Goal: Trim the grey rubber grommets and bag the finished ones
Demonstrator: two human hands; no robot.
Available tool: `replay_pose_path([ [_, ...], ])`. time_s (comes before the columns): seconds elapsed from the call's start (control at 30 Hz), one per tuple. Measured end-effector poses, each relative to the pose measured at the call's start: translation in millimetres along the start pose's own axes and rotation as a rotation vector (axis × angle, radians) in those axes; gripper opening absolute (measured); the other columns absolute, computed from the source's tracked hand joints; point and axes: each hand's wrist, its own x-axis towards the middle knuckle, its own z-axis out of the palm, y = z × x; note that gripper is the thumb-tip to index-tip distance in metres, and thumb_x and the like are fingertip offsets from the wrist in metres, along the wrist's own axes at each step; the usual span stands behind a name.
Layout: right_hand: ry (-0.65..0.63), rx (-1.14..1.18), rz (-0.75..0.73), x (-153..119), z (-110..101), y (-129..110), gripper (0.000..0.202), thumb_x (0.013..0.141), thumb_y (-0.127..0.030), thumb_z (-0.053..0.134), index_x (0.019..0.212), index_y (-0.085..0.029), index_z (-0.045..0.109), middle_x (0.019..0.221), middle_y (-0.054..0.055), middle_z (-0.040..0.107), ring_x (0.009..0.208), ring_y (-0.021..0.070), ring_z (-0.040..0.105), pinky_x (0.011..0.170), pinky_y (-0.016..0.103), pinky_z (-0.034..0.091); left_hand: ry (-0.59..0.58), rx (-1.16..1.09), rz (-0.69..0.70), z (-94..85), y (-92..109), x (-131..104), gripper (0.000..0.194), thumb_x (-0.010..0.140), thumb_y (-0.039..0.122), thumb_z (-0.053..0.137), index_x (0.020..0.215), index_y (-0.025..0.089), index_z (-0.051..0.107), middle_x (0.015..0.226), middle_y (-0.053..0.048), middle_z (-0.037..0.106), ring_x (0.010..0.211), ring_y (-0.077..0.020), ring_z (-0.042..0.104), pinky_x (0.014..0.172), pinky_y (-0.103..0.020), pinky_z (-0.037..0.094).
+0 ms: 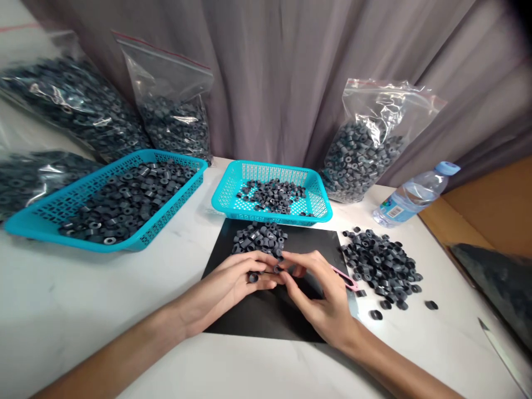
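Over a black mat (270, 318), my two hands meet fingertip to fingertip. My left hand (233, 277) is closed around small dark plastic rings, and one ring (253, 276) shows between its fingers. The thumb and forefinger of my right hand (322, 288) pinch another small dark ring (277, 269), which my left fingertips also touch. A pink tool with a slot at its end (347, 279) sticks out beyond my right hand; whether that hand holds it or it lies on the mat, I cannot tell. Just past my fingers lies a heap of dark rings (260, 238).
Behind the mat stands a turquoise basket (272, 218) with some rings; a fuller one (141, 235) is at left. A loose pile of rings (382, 266) lies at right, beside a water bottle (418, 194). Ring-filled bags (177, 124) (363, 155) line the curtain.
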Motion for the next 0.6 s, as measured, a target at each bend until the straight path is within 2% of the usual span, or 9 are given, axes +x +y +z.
replay_pose_path([
  [0.1, -0.027, 0.003, -0.017, 0, -1, 0, 0.045, 0.091, -0.008, 0.062, 0.132, -0.025, 0.057, 0.103, 0.005, 0.070, 0.086, 0.0184, 0.061, 0.073, 0.034, 0.052, -0.077, -0.041, -0.019, -0.6, 2, 1, 0.032, 0.084, 0.006, 0.046, 0.093, 0.012, 0.076, 0.108, -0.011, 0.073, 0.110, -0.0240, 0.063, 0.096, -0.034, 0.049],
  [0.17, -0.012, 0.009, -0.012, 0, -2, -1, 0.045, 0.091, -0.009, 0.062, 0.133, -0.025, 0.057, 0.106, 0.006, 0.070, 0.085, 0.0182, 0.061, 0.072, 0.034, 0.052, -0.085, -0.064, -0.042, -0.8, 3, 2, 0.035, 0.082, 0.006, 0.044, 0.095, 0.010, 0.076, 0.108, -0.012, 0.073, 0.106, -0.0230, 0.064, 0.093, -0.033, 0.049],
  [0.27, 0.060, 0.002, 0.029, 0, -3, -2, 0.039, 0.092, -0.010, 0.060, 0.129, -0.024, 0.059, 0.106, 0.006, 0.069, 0.080, 0.0173, 0.061, 0.072, 0.034, 0.052, -0.049, -0.064, -0.061, -0.6, 5, 1, 0.035, 0.085, 0.013, 0.044, 0.099, 0.008, 0.075, 0.104, -0.014, 0.073, 0.098, -0.0236, 0.066, 0.088, -0.033, 0.050],
  [0.37, 0.103, -0.022, 0.141, 1, -1, -1, 0.026, 0.096, -0.013, 0.056, 0.119, -0.023, 0.062, 0.101, 0.006, 0.067, 0.082, 0.0177, 0.061, 0.072, 0.033, 0.051, -0.022, -0.028, -0.064, 0.2, 9, 0, 0.033, 0.091, 0.023, 0.045, 0.098, 0.008, 0.075, 0.102, -0.015, 0.073, 0.099, -0.0250, 0.065, 0.085, -0.033, 0.049],
  [0.47, -0.019, -0.051, 0.194, 3, 2, 2, 0.017, 0.097, -0.016, 0.054, 0.111, -0.022, 0.063, 0.095, 0.005, 0.065, 0.081, 0.0178, 0.059, 0.071, 0.032, 0.050, 0.016, 0.032, -0.025, 0.0, 15, 0, 0.029, 0.092, 0.028, 0.052, 0.095, 0.010, 0.075, 0.101, -0.013, 0.072, 0.095, -0.0219, 0.063, 0.080, -0.029, 0.047],
  [0.6, -0.252, -0.135, 0.067, 5, 2, 2, 0.025, 0.098, -0.014, 0.051, 0.118, -0.023, 0.061, 0.107, 0.006, 0.064, 0.095, 0.0205, 0.055, 0.081, 0.035, 0.050, 0.085, 0.120, 0.085, -3.4, 23, 0, 0.018, 0.090, 0.026, 0.060, 0.086, 0.014, 0.073, 0.093, -0.006, 0.068, 0.083, -0.0142, 0.055, 0.072, -0.024, 0.043],
])
